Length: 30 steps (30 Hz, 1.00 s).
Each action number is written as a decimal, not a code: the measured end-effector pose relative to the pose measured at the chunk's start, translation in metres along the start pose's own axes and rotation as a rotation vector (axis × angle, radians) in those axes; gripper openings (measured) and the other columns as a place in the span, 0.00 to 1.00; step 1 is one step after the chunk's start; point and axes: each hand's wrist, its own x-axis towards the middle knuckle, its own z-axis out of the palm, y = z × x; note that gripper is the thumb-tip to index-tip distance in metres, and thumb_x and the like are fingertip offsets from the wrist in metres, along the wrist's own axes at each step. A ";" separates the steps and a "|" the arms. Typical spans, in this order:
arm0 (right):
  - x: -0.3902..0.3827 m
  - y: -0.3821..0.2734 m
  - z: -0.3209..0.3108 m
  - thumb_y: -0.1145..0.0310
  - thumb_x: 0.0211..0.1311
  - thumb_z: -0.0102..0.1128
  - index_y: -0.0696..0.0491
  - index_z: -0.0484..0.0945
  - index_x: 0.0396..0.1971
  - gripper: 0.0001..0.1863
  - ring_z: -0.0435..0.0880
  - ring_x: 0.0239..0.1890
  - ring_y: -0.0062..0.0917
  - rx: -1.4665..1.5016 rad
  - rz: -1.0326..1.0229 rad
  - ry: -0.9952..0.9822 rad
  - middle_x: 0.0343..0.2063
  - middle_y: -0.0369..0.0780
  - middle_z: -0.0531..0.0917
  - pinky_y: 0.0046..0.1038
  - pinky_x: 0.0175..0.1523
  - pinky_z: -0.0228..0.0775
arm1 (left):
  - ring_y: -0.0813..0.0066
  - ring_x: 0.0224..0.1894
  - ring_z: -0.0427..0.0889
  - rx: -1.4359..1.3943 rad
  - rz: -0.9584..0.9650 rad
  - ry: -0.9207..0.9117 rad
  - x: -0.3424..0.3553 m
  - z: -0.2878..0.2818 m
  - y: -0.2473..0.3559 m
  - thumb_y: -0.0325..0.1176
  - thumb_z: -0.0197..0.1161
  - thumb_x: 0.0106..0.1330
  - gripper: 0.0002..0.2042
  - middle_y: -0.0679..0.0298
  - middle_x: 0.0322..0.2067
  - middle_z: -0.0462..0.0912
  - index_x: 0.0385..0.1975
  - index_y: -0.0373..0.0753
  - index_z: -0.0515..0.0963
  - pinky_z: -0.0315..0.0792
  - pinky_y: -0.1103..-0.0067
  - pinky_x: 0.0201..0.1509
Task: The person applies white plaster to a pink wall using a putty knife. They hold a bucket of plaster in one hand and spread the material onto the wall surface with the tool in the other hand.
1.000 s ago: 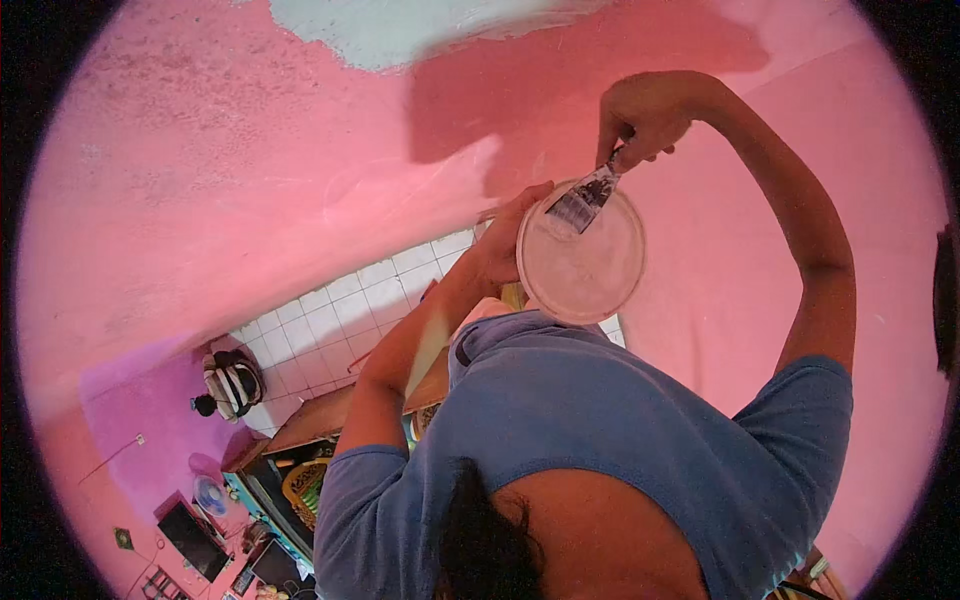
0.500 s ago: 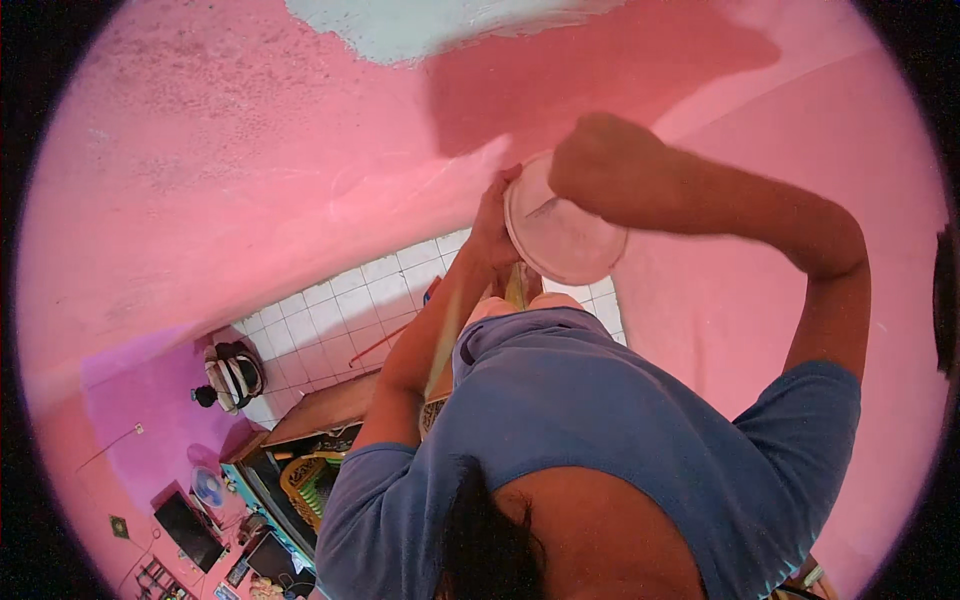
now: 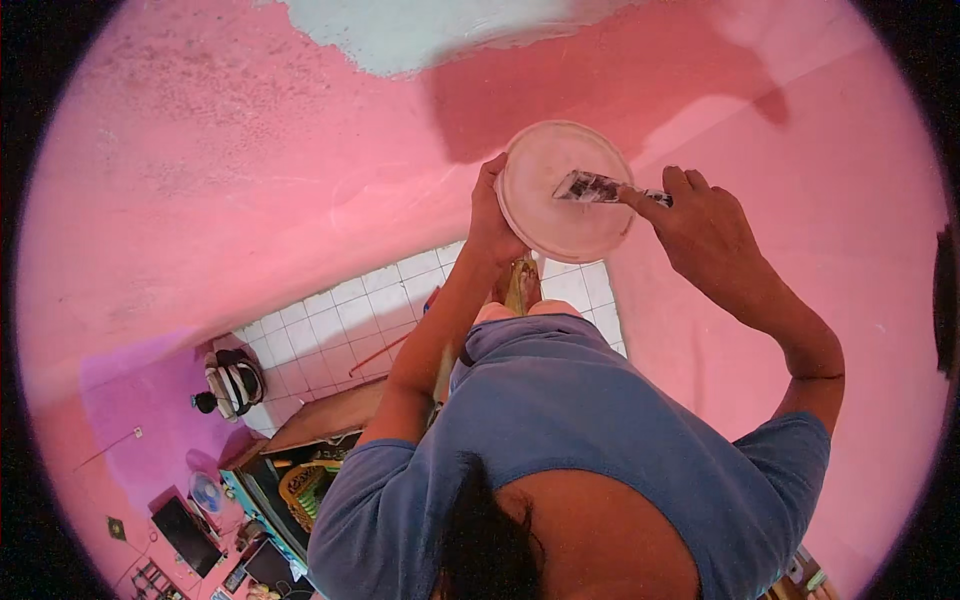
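My left hand [image 3: 492,222] grips a round, pale pink lid-like disc [image 3: 540,230] by its left edge and holds it up before the wall. In my right hand [image 3: 708,218] is a putty knife [image 3: 592,187] smeared with white and dark marks. Its blade lies over the middle of the disc, pointing left, and appears to touch the surface. My right fingers are wrapped round the handle at the disc's right side. Beyond the disc, the pink wall [image 3: 250,180] carries a pale bluish-white coated patch [image 3: 390,35] at the top.
White floor tiles [image 3: 340,310] show below the disc, with a thin red stick [image 3: 380,352] on them. At lower left are a wooden cabinet [image 3: 320,415], a striped bag [image 3: 235,382], a fan [image 3: 207,492] and a dark screen [image 3: 186,537]. My feet stand on something yellowish [image 3: 520,287].
My right hand has turned over and moved right and down, so the putty knife's blade now shows flat over the disc. The disc has shifted slightly up and left.
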 end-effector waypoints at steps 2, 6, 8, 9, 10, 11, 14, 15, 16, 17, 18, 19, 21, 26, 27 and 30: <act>-0.001 0.006 -0.009 0.75 0.53 0.54 0.45 0.73 0.51 0.23 0.74 0.31 0.32 0.061 0.051 -0.052 0.28 0.42 0.72 0.32 0.29 0.68 | 0.62 0.54 0.71 0.052 0.017 -0.027 0.002 0.009 0.000 0.45 0.44 0.66 0.23 0.55 0.54 0.70 0.57 0.38 0.62 0.66 0.64 0.59; -0.011 0.011 -0.018 0.72 0.52 0.55 0.42 0.74 0.50 0.22 0.76 0.29 0.31 0.186 0.201 0.012 0.23 0.40 0.72 0.32 0.27 0.71 | 0.55 0.53 0.72 -0.046 -0.021 0.302 0.007 0.024 0.002 0.51 0.44 0.61 0.28 0.51 0.52 0.71 0.54 0.37 0.67 0.67 0.59 0.57; -0.022 0.015 -0.005 0.72 0.52 0.56 0.41 0.75 0.49 0.21 0.76 0.28 0.31 0.211 0.208 0.035 0.23 0.40 0.72 0.31 0.26 0.71 | 0.56 0.55 0.70 -0.028 -0.016 0.257 0.006 0.028 -0.001 0.54 0.44 0.61 0.29 0.54 0.54 0.70 0.56 0.40 0.64 0.64 0.60 0.59; -0.026 0.015 0.002 0.71 0.52 0.56 0.41 0.75 0.48 0.21 0.76 0.26 0.30 0.235 0.209 0.051 0.22 0.39 0.72 0.31 0.26 0.71 | 0.56 0.55 0.70 -0.027 -0.021 0.253 0.004 0.029 -0.002 0.54 0.44 0.61 0.29 0.54 0.54 0.70 0.56 0.40 0.64 0.64 0.60 0.59; -0.028 0.014 0.008 0.71 0.52 0.56 0.41 0.75 0.48 0.21 0.76 0.26 0.30 0.235 0.209 0.057 0.22 0.39 0.72 0.31 0.26 0.71 | 0.56 0.54 0.70 -0.063 -0.007 0.232 0.002 0.027 -0.002 0.54 0.43 0.62 0.29 0.54 0.54 0.70 0.56 0.40 0.64 0.64 0.60 0.59; -0.029 0.012 0.014 0.71 0.52 0.56 0.40 0.76 0.48 0.20 0.76 0.26 0.30 0.238 0.204 0.114 0.23 0.39 0.72 0.31 0.26 0.71 | 0.55 0.54 0.70 -0.099 0.006 0.211 0.000 0.026 -0.002 0.54 0.43 0.62 0.29 0.53 0.54 0.70 0.56 0.40 0.64 0.64 0.59 0.59; -0.036 0.009 0.027 0.70 0.53 0.56 0.39 0.76 0.47 0.20 0.76 0.27 0.29 0.226 0.202 0.239 0.24 0.38 0.73 0.31 0.26 0.71 | 0.55 0.55 0.69 -0.045 0.091 0.256 0.003 0.032 -0.003 0.54 0.42 0.63 0.29 0.53 0.54 0.70 0.56 0.39 0.64 0.63 0.59 0.59; -0.039 0.009 0.029 0.70 0.53 0.57 0.39 0.76 0.47 0.19 0.76 0.27 0.29 0.211 0.200 0.300 0.24 0.38 0.73 0.30 0.26 0.71 | 0.55 0.55 0.69 -0.040 0.087 0.250 0.004 0.033 -0.004 0.54 0.42 0.63 0.29 0.53 0.54 0.70 0.56 0.39 0.64 0.63 0.59 0.59; -0.039 0.008 0.033 0.70 0.53 0.57 0.39 0.76 0.47 0.19 0.76 0.27 0.29 0.216 0.204 0.305 0.24 0.38 0.73 0.30 0.26 0.71 | 0.55 0.55 0.69 -0.054 0.083 0.238 0.002 0.032 -0.003 0.54 0.42 0.63 0.29 0.53 0.54 0.69 0.56 0.39 0.64 0.63 0.59 0.60; -0.039 0.008 0.036 0.69 0.53 0.57 0.39 0.77 0.46 0.19 0.76 0.27 0.29 0.237 0.214 0.304 0.24 0.37 0.74 0.30 0.27 0.71 | 0.54 0.55 0.69 -0.068 0.078 0.227 0.001 0.032 -0.003 0.54 0.42 0.63 0.29 0.52 0.54 0.69 0.57 0.38 0.64 0.63 0.59 0.60; -0.039 0.008 0.038 0.69 0.53 0.57 0.39 0.77 0.46 0.18 0.76 0.27 0.29 0.258 0.224 0.303 0.25 0.37 0.74 0.30 0.27 0.71 | 0.54 0.55 0.69 -0.060 0.075 0.228 -0.001 0.032 -0.003 0.54 0.42 0.63 0.29 0.52 0.54 0.69 0.57 0.38 0.64 0.63 0.59 0.60; -0.040 0.008 0.039 0.69 0.53 0.57 0.39 0.77 0.46 0.18 0.76 0.27 0.29 0.259 0.229 0.306 0.25 0.37 0.74 0.30 0.27 0.71 | 0.54 0.55 0.69 -0.049 0.084 0.236 -0.004 0.033 -0.004 0.54 0.41 0.63 0.29 0.52 0.55 0.69 0.57 0.38 0.64 0.62 0.59 0.60; -0.041 0.006 0.039 0.68 0.55 0.57 0.39 0.78 0.46 0.17 0.77 0.27 0.28 0.281 0.248 0.343 0.25 0.37 0.74 0.30 0.26 0.71 | 0.54 0.55 0.69 -0.033 0.088 0.242 -0.006 0.035 -0.004 0.54 0.41 0.64 0.29 0.52 0.55 0.69 0.57 0.38 0.64 0.62 0.60 0.60; -0.043 0.002 0.043 0.67 0.57 0.55 0.39 0.78 0.46 0.16 0.77 0.25 0.28 0.369 0.272 0.348 0.25 0.37 0.75 0.28 0.25 0.72 | 0.55 0.56 0.68 -0.079 0.133 0.205 -0.007 0.049 -0.001 0.54 0.40 0.64 0.28 0.53 0.55 0.69 0.57 0.39 0.64 0.62 0.60 0.60; -0.044 0.001 0.044 0.67 0.57 0.55 0.39 0.77 0.46 0.16 0.77 0.26 0.28 0.396 0.291 0.336 0.25 0.37 0.75 0.28 0.25 0.72 | 0.55 0.56 0.68 -0.076 0.133 0.210 -0.009 0.047 -0.003 0.54 0.40 0.64 0.28 0.53 0.55 0.69 0.57 0.39 0.64 0.62 0.60 0.60; -0.029 0.017 0.059 0.67 0.57 0.55 0.38 0.77 0.46 0.16 0.77 0.27 0.28 0.413 0.293 0.328 0.26 0.37 0.75 0.29 0.26 0.72 | 0.56 0.56 0.68 -0.079 0.158 0.177 0.004 0.029 0.000 0.53 0.40 0.65 0.28 0.54 0.55 0.69 0.57 0.39 0.64 0.62 0.60 0.60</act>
